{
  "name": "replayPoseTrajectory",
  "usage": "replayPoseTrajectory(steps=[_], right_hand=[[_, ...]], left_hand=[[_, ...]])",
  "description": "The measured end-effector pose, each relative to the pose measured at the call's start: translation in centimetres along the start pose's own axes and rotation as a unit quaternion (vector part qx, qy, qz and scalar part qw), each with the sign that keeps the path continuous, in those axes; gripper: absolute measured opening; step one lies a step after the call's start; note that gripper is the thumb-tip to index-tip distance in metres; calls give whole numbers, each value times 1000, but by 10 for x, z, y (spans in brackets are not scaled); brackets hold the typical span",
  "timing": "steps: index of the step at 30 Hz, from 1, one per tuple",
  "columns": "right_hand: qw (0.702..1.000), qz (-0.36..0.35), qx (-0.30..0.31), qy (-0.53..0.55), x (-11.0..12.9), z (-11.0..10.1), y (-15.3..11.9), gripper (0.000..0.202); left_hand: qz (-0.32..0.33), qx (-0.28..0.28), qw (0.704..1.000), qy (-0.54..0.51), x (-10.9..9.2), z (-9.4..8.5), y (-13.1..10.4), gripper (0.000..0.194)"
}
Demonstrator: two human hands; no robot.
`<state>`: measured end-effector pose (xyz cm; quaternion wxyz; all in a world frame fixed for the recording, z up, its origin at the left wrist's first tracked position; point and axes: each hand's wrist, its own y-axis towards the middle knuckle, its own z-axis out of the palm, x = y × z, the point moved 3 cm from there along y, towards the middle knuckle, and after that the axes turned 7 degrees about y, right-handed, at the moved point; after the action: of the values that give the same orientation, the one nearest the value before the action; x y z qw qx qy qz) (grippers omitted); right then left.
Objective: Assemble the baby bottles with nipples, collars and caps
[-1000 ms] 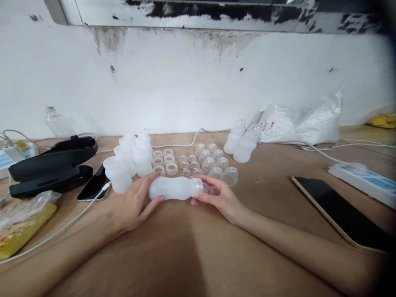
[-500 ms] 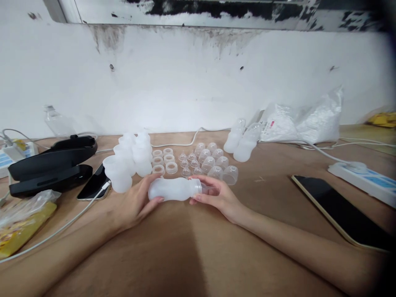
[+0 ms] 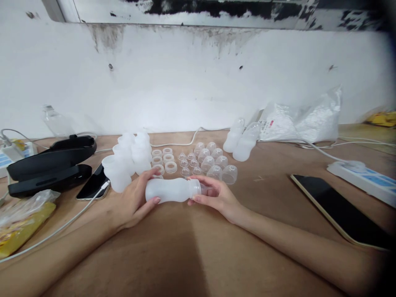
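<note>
A frosted white baby bottle (image 3: 168, 190) lies on its side between my hands, just above the table. My left hand (image 3: 137, 200) is wrapped round its base end. At the neck, my right hand (image 3: 216, 196) grips the collar ring (image 3: 194, 189), and a clear nipple (image 3: 206, 189) pokes out toward the palm, partly hidden by the fingers. Beyond the bottle are rows of white collar rings (image 3: 170, 166), small clear nipples (image 3: 185, 171) and clear domed caps (image 3: 229, 174). Several frosted bottle bodies (image 3: 116, 175) stand behind my left hand.
Two capped bottles (image 3: 243, 146) stand at the back, beside a white plastic bag (image 3: 297, 123). A phone (image 3: 334, 206) and a power strip (image 3: 365, 179) lie right. On the left are a black case (image 3: 51, 161), another phone (image 3: 93, 183) with a cable, and a yellow packet (image 3: 27, 222).
The bottle and my left hand have shifted slightly left. My right hand stays at the collar with little visible movement.
</note>
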<state>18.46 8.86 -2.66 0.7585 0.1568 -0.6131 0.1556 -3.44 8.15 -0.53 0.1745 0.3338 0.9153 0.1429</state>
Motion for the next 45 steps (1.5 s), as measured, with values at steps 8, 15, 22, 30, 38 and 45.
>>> replayPoseTrajectory(steps=[8,15,22,30,38,45], right_hand=[[1000,7,-6,-6,-2,-2,0,43],[1000,-4,-1,-1,-1,-1,0,43],[1000,0,-7,-8,-4,-5,1,40],[1000,-8,9,14,0,0,0,43],[1000,-7,-9,-7,-3,-4,1,36],[999,-29,-8,-13,-1,-3,1,41]], left_hand=[[163,-138,977,21,-2,10,-2,48],[27,-53,998,-36,-5,0,2,46],[172,-125,976,50,-8,4,-3,34],[73,-52,996,8,-8,2,0,53],[210,-143,964,72,-18,-5,-3,36],[77,-66,992,-78,-12,-3,2,61]])
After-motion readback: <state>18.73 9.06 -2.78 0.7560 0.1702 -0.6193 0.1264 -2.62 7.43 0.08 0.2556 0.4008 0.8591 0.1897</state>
